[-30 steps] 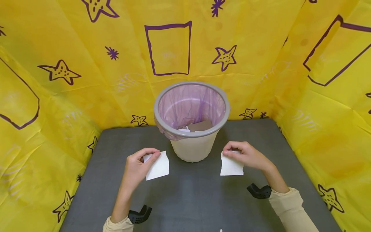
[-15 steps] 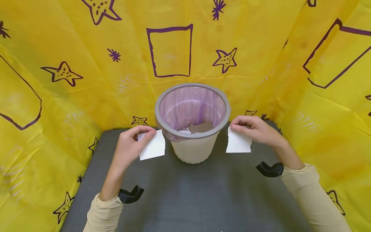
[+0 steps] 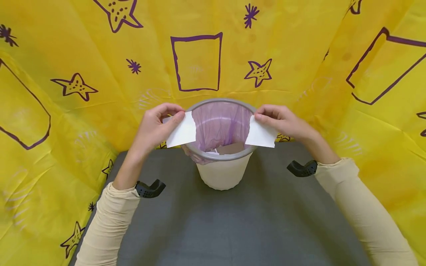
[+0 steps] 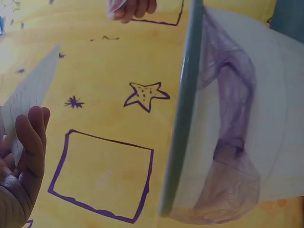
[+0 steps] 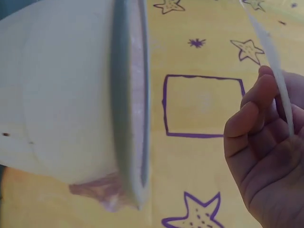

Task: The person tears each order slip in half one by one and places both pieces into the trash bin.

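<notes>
My left hand (image 3: pixel 154 127) pinches a torn piece of white paper (image 3: pixel 183 131) between thumb and fingers, above the left side of the waste bin's rim. On the opposite side, my right hand (image 3: pixel 283 120) pinches a second torn piece of paper (image 3: pixel 261 133) over the right side of the rim. Both torn edges face inward. Between the hands stands the upright cream waste bin (image 3: pixel 223 174) with a grey rim and a purple liner (image 3: pixel 216 120). In each wrist view the held paper (image 4: pixel 34 92) appears nearly edge-on, apart from the rim.
Inside the bin lie a brown cardboard piece (image 3: pixel 232 148) and white scraps (image 3: pixel 213 152). The bin stands on a dark grey table (image 3: pixel 219 225), close to a yellow patterned cloth wall (image 3: pixel 149 48) that also encloses both sides.
Both hands have risen and moved forward, each with its paper piece, from in front of the bin to over the rim's sides. They spread apart, then came inward. The bin has stayed in place.
</notes>
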### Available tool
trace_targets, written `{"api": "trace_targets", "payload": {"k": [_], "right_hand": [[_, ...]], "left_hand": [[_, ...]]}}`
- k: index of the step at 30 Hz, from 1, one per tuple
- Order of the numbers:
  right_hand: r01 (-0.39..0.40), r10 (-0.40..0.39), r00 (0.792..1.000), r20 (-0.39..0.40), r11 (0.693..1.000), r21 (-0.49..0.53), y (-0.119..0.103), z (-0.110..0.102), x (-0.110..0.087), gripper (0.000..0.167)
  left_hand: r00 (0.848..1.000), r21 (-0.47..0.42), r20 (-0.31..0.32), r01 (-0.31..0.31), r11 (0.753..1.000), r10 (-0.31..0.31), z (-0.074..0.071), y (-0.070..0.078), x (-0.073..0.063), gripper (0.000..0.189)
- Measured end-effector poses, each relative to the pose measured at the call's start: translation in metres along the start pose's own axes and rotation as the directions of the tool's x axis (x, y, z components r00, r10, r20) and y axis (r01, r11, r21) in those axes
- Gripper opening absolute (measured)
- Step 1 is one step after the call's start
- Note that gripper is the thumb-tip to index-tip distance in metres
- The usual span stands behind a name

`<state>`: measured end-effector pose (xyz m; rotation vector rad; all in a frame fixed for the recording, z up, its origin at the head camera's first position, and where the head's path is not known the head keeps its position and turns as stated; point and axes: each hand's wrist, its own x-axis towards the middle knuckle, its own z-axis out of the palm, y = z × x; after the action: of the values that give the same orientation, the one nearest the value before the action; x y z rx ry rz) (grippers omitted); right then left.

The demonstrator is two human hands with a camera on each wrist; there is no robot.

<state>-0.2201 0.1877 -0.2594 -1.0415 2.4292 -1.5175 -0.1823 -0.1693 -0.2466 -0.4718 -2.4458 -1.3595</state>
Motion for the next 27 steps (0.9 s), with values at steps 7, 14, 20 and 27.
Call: {"api": "trace_targets", "payload": {"k": [7, 14, 20, 27], "right_hand": [[-0.048, 0.05, 0.999, 0.012, 0.988, -0.145, -0.008, 0.004, 0.031, 0.023], [0.015, -0.001, 0.997, 0.073, 0.98, -0.197, -0.006, 0.011, 0.05, 0.019], [-0.019, 0.042, 0.993, 0.111, 0.979, -0.204, 0.001, 0.015, 0.06, 0.019], [-0.055, 0.088, 0.985, 0.148, 0.975, -0.217, 0.009, 0.017, 0.067, 0.021]], "left_hand": [[0.994, -0.047, 0.103, 0.032, 0.998, -0.027, 0.008, 0.002, 0.028, 0.028], [0.981, 0.026, 0.192, -0.014, 1.0, 0.009, 0.021, 0.002, 0.045, 0.024], [0.974, 0.057, 0.228, -0.001, 0.998, -0.012, 0.031, -0.004, 0.052, 0.02], [0.96, 0.09, 0.277, 0.007, 0.996, -0.032, 0.044, -0.013, 0.058, 0.021]]}}
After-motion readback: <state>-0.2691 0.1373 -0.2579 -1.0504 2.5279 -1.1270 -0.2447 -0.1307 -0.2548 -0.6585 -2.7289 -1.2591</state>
